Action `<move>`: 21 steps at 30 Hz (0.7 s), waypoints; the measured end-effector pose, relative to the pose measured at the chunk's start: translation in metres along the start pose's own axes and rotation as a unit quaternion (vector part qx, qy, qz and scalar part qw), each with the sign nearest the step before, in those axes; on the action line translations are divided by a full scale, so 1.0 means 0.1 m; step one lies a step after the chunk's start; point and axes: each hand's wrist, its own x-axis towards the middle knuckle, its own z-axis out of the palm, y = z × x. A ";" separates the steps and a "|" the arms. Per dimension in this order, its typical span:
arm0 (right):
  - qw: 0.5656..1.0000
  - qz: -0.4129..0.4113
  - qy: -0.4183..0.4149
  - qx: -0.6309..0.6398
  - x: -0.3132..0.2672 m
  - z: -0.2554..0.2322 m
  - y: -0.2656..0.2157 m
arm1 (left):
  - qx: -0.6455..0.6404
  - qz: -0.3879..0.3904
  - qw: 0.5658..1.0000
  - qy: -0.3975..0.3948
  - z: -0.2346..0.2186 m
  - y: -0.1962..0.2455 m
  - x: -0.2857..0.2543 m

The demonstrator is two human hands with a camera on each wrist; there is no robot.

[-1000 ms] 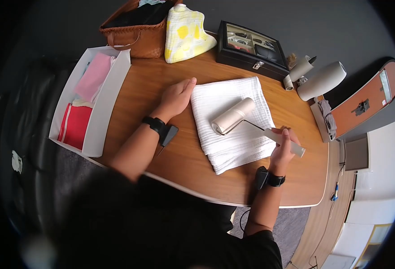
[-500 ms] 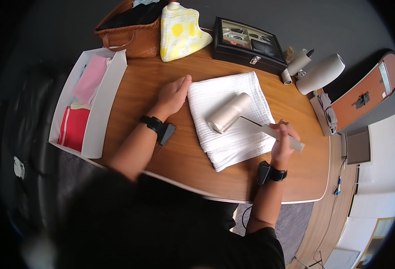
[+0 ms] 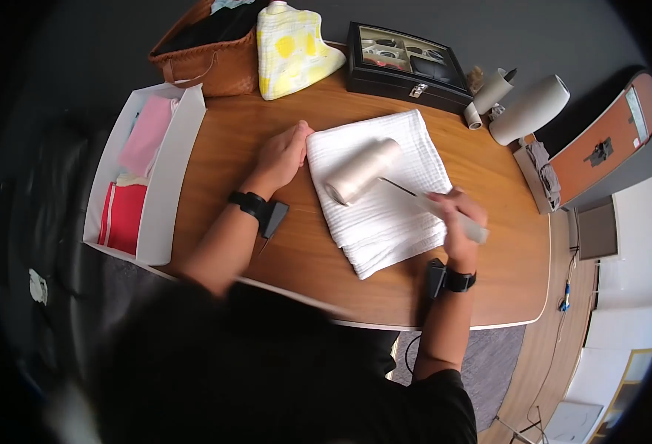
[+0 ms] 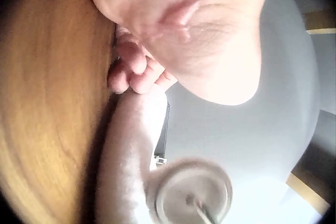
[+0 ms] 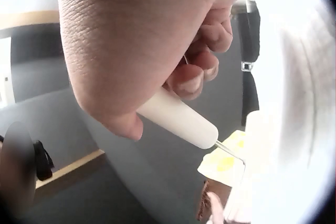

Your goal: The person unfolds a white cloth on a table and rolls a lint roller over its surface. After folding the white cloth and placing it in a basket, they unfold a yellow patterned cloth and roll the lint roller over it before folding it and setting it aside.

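A folded white cloth [image 3: 385, 240] with a ribbed weave lies on the wooden table. Across its upper left part rests the pale cylinder of a lint roller [image 3: 363, 172]. My right hand [image 3: 460, 238] grips the roller's white handle [image 5: 181, 119], fingers wrapped round it, and a bent metal rod joins handle and cylinder. At the cloth's left corner is my left hand [image 3: 280, 160], set down on its side. Its curled fingers [image 4: 131, 69] hold the cloth's edge in the left wrist view. The roller's round end shows there beyond the fingers.
On the left stands a white box [image 3: 159, 211] of folded pink and red cloths. Along the back are a brown basket [image 3: 226, 70], a yellow-spotted cloth [image 3: 289, 55] and a black glasses case [image 3: 407, 85]. A white vase [image 3: 529, 111] and an orange-faced board [image 3: 600, 144] stand right.
My right hand has pushed the lint roller up and left across the cloth. My left hand stays at the cloth's corner. The whole head view has shifted slightly.
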 end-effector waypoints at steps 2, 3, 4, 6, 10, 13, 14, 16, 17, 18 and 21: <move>0.998 0.013 0.050 0.032 -0.01 -0.02 0.06 | 0.000 -0.001 1.000 -0.001 -0.01 0.00 0.00; 0.997 0.031 0.068 0.027 -0.01 0.01 0.01 | 0.001 0.001 1.000 -0.005 0.00 -0.01 0.02; 0.994 0.050 0.089 0.022 -0.02 0.05 -0.04 | -0.008 -0.001 1.000 -0.004 0.01 -0.03 0.04; 0.996 0.084 0.042 0.009 0.00 0.23 -0.08 | -0.023 -0.005 1.000 -0.008 0.02 -0.10 0.06; 0.997 -0.013 -0.050 -0.048 0.09 0.55 -0.18 | -0.124 -0.018 0.992 -0.001 0.08 -0.15 0.05; 0.991 -0.015 -0.109 -0.070 0.14 0.39 -0.30 | -0.082 0.023 0.996 -0.005 0.05 -0.22 0.09; 0.989 -0.011 -0.114 -0.098 0.15 0.27 -0.30 | -0.078 0.024 0.997 -0.009 0.04 -0.22 0.08; 0.993 -0.053 -0.066 -0.083 0.11 0.04 -0.15 | -0.070 0.021 0.997 -0.013 0.01 -0.10 0.02; 0.994 -0.074 -0.043 -0.075 0.08 -0.04 -0.04 | -0.046 0.015 0.999 -0.010 0.01 -0.05 0.01; 0.998 -0.060 0.007 -0.009 0.04 -0.09 0.09 | -0.022 0.010 1.000 -0.008 0.02 0.01 0.01; 0.985 0.004 0.123 0.119 -0.02 -0.12 0.27 | -0.020 -0.008 1.000 -0.001 0.04 0.01 0.02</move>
